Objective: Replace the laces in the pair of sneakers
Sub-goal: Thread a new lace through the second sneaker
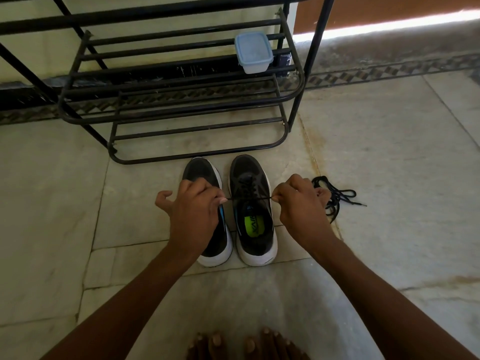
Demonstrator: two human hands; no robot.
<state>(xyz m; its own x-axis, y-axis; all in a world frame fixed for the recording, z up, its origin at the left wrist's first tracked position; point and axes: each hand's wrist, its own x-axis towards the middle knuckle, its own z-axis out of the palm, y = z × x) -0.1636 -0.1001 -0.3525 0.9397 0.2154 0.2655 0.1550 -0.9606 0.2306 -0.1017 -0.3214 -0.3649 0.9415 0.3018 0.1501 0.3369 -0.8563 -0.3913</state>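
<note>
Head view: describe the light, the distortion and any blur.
Head view: a strip of sunlight at the upper right is blown out, while the floor lies in soft, even light; the wide lens bows the rack; the sneakers and both hands are sharp, and the toes at the bottom edge are blurred.

Both hands' fingers (222, 200) pinching taut lace (249, 198)

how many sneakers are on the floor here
2. The left sneaker stands on the tiled floor in front of the metal rack, partly covered by the left hand. The right sneaker stands beside it, its lace pulled sideways by both hands.
</note>
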